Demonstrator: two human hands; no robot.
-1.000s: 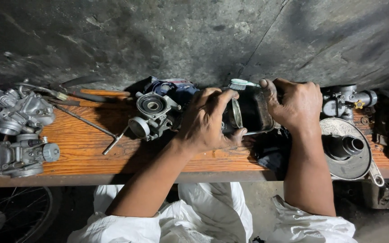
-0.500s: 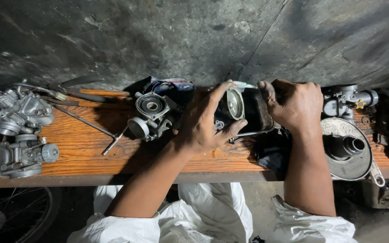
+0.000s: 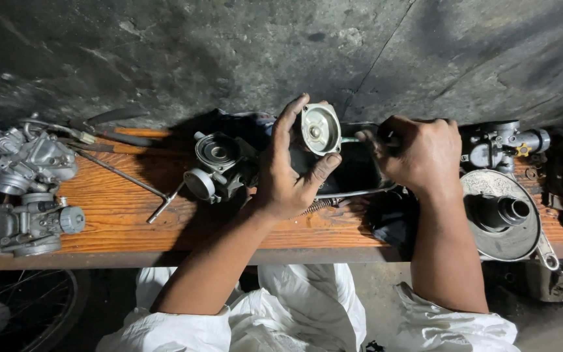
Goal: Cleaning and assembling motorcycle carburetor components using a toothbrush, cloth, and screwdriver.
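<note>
The round metal cap [image 3: 320, 129] — a shallow, pale grey cup with a small boss at its centre — is held above the far edge of the wooden bench [image 3: 125, 208], its open face turned up toward the camera. The left hand [image 3: 291, 173] grips it: the fingers [image 3: 287, 124] curl around the cap's left rim and the thumb presses its lower right edge, so the cap sits at the very tips, beyond the palm. Just right of the cap, the right hand [image 3: 421, 153] is closed in a fist around a thin tool whose greenish shaft [image 3: 350, 139] runs level toward the cap and meets its right side — the shaft's long axis lies left to right, and the right hand is the one that drives it. The tool's handle is buried in the fist, and whether the tip actually touches the cap cannot be made out.

Below the cap lies a dark tray [image 3: 360, 173], partly covered by both hands; its contents are in shadow. Left of the cap sits a carburettor body [image 3: 219, 163], further left a T-handled wrench [image 3: 144, 189] and two more carburettors [image 3: 24, 160]. Right of the cap, past the fist, stands another carburettor [image 3: 503, 145] above a round clutch plate [image 3: 503, 215].
</note>
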